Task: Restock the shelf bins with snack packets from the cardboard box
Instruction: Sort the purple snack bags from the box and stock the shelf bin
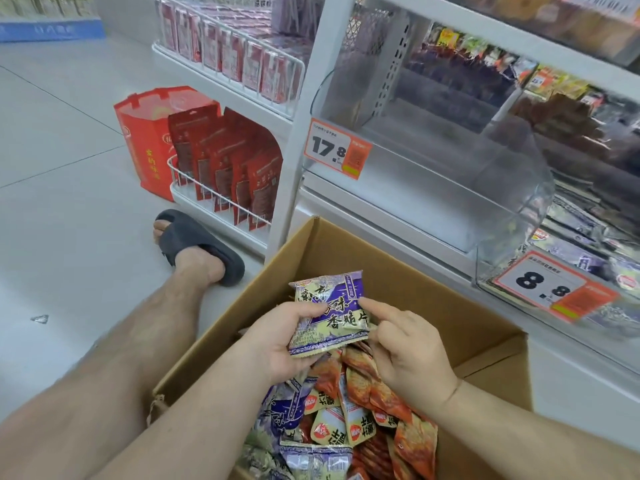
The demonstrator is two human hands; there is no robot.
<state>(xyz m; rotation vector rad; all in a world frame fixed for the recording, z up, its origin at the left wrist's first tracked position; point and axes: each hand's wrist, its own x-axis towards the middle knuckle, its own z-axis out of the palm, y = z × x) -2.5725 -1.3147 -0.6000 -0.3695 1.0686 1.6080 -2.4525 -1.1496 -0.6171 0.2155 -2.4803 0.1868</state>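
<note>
Cardboard box (467, 327) holds mixed packets. Left hand (280, 344) grips a purple snack packet (329, 313) above it, face up, apparently for checking; right hand (405, 348) touches its edge, forefinger extended. Beyond, the clear shelf bin (433, 161) stands empty, probably its destination.

A shop aisle, down at shelf level

I'm sitting on the pale tiled floor (52, 140) of a shop: white shelving (298, 140) carries orange price tags (337, 148) reading 17.8 and 8.8, clear plastic shelf bins (512, 188) hold packaged snacks, and wire racks (221, 199) display rows of red pouches (225, 161)
</note>
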